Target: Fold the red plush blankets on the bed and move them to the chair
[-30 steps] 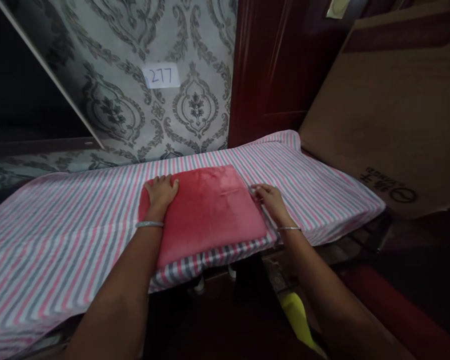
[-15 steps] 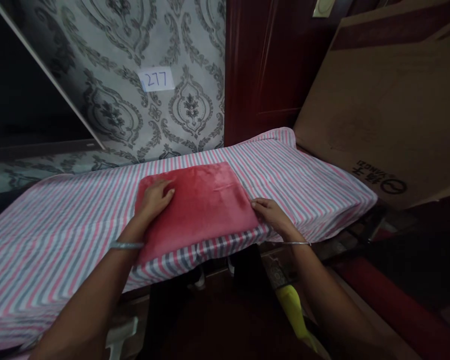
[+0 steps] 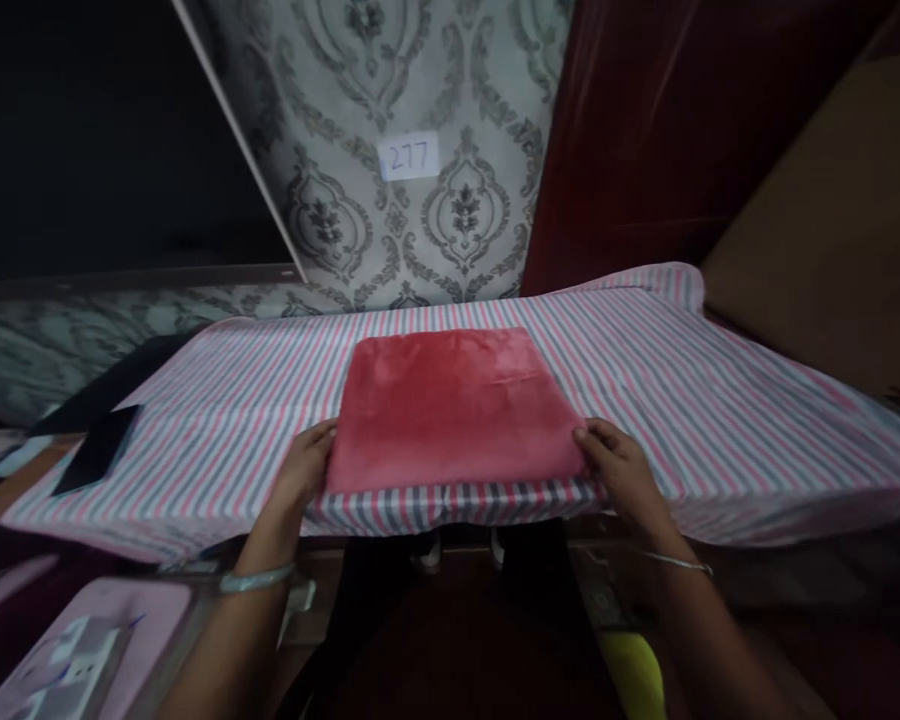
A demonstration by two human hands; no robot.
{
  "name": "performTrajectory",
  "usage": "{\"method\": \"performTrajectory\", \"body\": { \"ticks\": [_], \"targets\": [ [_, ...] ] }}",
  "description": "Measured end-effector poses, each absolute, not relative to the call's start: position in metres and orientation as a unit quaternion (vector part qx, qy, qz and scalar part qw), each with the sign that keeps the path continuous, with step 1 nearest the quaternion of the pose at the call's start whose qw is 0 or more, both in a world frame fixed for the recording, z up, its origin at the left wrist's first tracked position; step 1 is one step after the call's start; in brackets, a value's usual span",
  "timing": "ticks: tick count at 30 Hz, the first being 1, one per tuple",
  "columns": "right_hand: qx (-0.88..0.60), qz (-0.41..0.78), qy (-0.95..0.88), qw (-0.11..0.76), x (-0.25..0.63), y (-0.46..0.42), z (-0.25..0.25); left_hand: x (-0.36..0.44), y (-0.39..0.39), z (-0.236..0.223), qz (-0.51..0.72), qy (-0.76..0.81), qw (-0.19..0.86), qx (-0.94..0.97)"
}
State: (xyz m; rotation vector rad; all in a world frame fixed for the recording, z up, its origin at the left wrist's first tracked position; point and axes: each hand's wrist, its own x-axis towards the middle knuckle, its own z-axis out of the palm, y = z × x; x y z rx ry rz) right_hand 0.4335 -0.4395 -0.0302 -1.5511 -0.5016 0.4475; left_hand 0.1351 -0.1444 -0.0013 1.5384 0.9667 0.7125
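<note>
A red plush cloth [image 3: 450, 410], flat and roughly square with a soft sheen, lies on the striped tablecloth [image 3: 645, 380] at the front edge of the table. Fingers closed at its left edge, my left hand [image 3: 304, 470] grips the cloth near the front corner; some fingertips are hidden. On the other side, my right hand [image 3: 619, 465] pinches the right edge between thumb and fingers. The cloth lies smooth, with a few faint creases at its upper right.
A dark phone [image 3: 101, 450] rests on the table's left end. Behind are a wall-mounted screen [image 3: 120, 150], a paper label [image 3: 409, 156] marked 277 and a dark red door [image 3: 645, 140]. A cardboard box [image 3: 847, 210] leans at right. A pink stool [image 3: 142, 610] stands lower left.
My left hand has moved from lying on top of the cloth to its left edge. My right hand keeps hold of the right edge. The view has swung left.
</note>
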Motion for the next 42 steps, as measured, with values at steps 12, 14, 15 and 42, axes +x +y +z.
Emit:
{"method": "performTrajectory", "body": {
  "ticks": [12, 14, 15, 42],
  "targets": [
    [-0.686, 0.270, -0.250, 0.627, 0.429, -0.447, -0.035, 0.115, -0.136, -0.005, 0.245, 0.261, 0.732, 0.579],
    [-0.702, 0.262, -0.265, 0.607, 0.428, -0.445, -0.033, 0.114, -0.134, -0.005, 0.221, 0.231, 0.739, 0.593],
    [-0.708, 0.257, -0.265, 0.602, 0.427, -0.444, -0.032, 0.114, -0.133, -0.005, 0.210, 0.221, 0.734, 0.606],
    [-0.741, 0.077, -0.279, 0.606, 0.443, -0.442, -0.049, 0.138, -0.151, -0.020, 0.371, 0.335, 0.624, 0.601]
  ]
}}
